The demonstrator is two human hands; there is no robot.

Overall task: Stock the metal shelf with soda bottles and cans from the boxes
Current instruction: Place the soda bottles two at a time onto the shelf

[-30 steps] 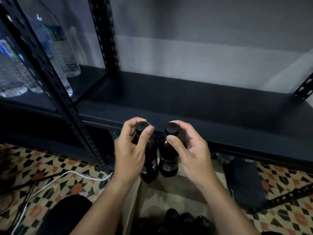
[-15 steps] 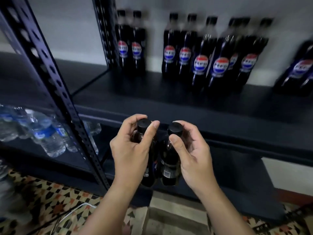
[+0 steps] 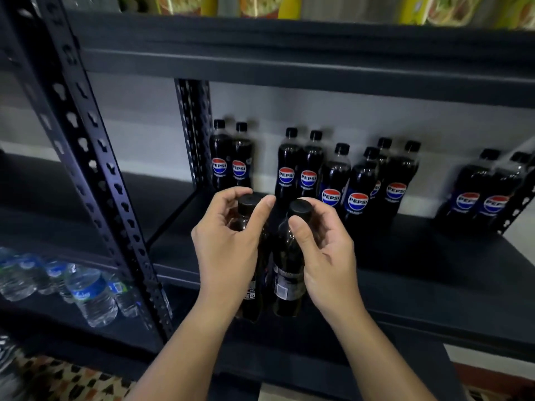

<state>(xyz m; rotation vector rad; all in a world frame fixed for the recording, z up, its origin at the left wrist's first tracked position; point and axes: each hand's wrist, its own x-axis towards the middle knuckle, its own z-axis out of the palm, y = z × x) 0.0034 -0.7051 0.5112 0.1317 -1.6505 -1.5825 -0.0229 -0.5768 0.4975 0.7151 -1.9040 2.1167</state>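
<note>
Both hands are up in front of the metal shelf (image 3: 434, 256), each wrapped around the neck of a Pepsi bottle. Left hand (image 3: 228, 244) grips the left bottle (image 3: 251, 285), right hand (image 3: 324, 250) the right bottle (image 3: 285, 273), side by side, upright. Shelved Pepsi bottles (image 3: 335, 180) line the back from 12 to 2 o'clock; water bottles (image 3: 86, 293) sit at 9 o'clock.

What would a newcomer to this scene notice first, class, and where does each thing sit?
First, two dark soda bottles held side by side at centre, the left hand gripping one bottle and the right hand the other bottle. Behind them, Pepsi bottles stand upright along the back of the black shelf. At lower left, water bottles fill a lower shelf.
</note>
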